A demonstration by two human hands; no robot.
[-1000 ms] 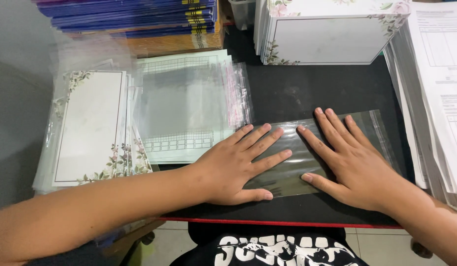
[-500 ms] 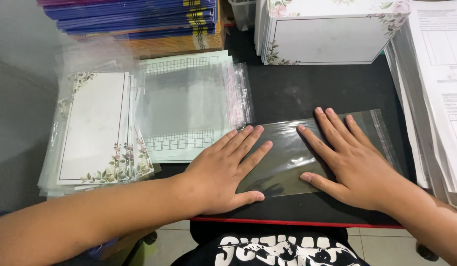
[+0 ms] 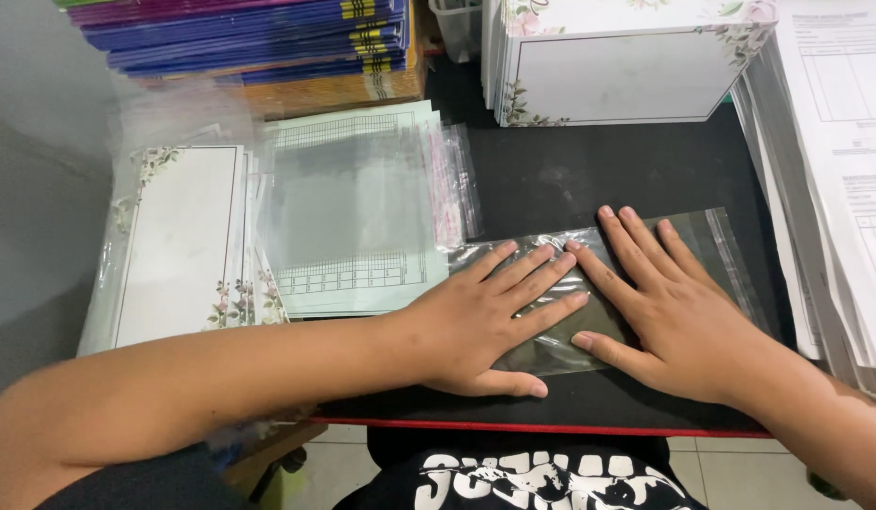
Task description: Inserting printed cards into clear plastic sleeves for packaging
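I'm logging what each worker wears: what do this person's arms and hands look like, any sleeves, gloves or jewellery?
Both forearms are bare, with no sleeves in view. The left hand and right hand wear no gloves, and no rings or watch show. Fingernails are short and unpainted.

Both hands lie flat on a clear plastic sleeve (image 3: 636,283) at the near edge of the desk (image 3: 589,179), the left hand (image 3: 480,326) just left of the right hand (image 3: 679,312), their fingertips almost meeting. To the left of the sleeve sits a pile of lined sheets under plastic (image 3: 353,217), and further left a stack of bordered cards (image 3: 178,246). Behind these lies a stack of books (image 3: 258,42). Behind the hands stands what looks like a box (image 3: 617,61). Along the right edge rises a pile of printed papers (image 3: 834,142).
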